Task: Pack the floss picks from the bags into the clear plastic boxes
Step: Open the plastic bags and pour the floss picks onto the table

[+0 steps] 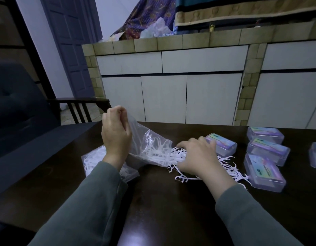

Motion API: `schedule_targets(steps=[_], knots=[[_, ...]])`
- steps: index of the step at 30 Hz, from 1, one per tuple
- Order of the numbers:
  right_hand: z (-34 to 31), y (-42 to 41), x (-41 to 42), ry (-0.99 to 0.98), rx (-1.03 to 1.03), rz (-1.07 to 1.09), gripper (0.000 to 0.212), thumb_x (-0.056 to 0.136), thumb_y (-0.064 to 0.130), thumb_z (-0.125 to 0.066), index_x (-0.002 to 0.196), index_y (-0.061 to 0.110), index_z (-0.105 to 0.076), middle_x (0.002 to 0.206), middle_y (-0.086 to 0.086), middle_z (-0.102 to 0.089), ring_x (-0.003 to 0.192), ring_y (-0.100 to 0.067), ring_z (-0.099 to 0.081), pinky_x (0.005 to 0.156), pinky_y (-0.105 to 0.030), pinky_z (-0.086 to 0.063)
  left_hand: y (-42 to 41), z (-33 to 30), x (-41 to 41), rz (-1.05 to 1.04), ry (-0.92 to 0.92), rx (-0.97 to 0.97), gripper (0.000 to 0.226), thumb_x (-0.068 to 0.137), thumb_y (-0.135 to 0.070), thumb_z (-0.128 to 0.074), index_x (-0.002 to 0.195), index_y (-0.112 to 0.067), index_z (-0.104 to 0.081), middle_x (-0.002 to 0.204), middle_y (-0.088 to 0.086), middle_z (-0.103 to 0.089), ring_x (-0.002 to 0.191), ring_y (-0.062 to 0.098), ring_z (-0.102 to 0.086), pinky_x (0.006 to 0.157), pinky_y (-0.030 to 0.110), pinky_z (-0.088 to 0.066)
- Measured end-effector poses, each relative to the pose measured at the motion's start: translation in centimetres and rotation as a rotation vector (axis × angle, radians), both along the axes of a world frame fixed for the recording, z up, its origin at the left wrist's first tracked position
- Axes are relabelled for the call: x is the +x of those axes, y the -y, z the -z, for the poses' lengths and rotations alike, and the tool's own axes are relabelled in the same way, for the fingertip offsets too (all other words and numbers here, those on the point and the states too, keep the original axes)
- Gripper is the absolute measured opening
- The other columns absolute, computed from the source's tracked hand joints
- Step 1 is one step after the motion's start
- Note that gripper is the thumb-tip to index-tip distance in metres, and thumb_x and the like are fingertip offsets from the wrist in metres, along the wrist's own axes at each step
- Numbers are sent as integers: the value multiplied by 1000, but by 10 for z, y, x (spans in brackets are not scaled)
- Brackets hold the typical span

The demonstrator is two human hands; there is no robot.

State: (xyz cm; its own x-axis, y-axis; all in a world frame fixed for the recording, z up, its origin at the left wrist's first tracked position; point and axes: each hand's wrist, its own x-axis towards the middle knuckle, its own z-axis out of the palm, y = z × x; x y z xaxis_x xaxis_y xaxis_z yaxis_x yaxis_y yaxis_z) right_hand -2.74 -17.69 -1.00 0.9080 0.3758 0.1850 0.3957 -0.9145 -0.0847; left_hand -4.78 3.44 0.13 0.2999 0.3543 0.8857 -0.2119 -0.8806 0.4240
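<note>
My left hand [116,134] pinches the closed end of a clear plastic bag [150,148] and holds it raised above the dark table [162,197]. White floss picks [230,170] spill from the bag's mouth into a heap on the table. My right hand [198,157] lies over that heap with its fingers spread, touching the picks at the bag's mouth. A second bag of floss picks [93,160] lies flat under my left forearm. A clear plastic box [222,144] with a coloured label sits closed just beyond my right hand.
Several more closed clear boxes [265,170] with coloured labels lie at the table's right side. A dark chair [20,110] stands left of the table. White cabinet doors [164,96] and a tiled counter rise behind the table's far edge.
</note>
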Motion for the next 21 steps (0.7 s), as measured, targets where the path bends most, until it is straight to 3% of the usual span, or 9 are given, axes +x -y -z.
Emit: schedule_targets(steps=[4,8,13,18,21], knots=[[7,-18,1,15,123,-161,42,87,53,-59,125,36,-59,132,12,-55,117,-17,-42,97,-42,-24,-1,1,0,13,-1,-10,14,100,-16,-45,101,-6,-55,87,-2,-46,77,22,-48,63,40,-46],[20,-29,7,-29,46,-174,54,81,73,-52,116,33,-63,119,10,-62,112,-18,-43,92,-41,-24,-1,3,-1,18,-3,-3,14,99,-15,-46,100,-5,-55,87,-2,-46,78,22,-48,63,37,-44],[16,-29,7,53,-22,-108,29,91,53,-52,84,27,-62,88,7,-59,101,-20,-46,90,-42,-24,-7,6,1,-7,-12,-2,13,100,-14,-46,100,-6,-56,86,-2,-47,76,21,-48,61,34,-43],[5,-18,7,56,-131,145,24,91,35,-57,110,23,-66,108,-2,-65,114,-25,-48,99,-45,-28,-9,7,2,-21,-23,-9,14,100,-16,-45,101,-7,-55,86,-2,-48,77,20,-48,62,31,-40],[2,-13,8,-36,-34,134,35,86,36,-60,121,30,-61,123,1,-59,122,-24,-42,100,-45,-26,-6,6,1,2,-28,-31,14,100,-17,-45,101,-8,-55,87,-3,-49,78,18,-49,62,29,-42]])
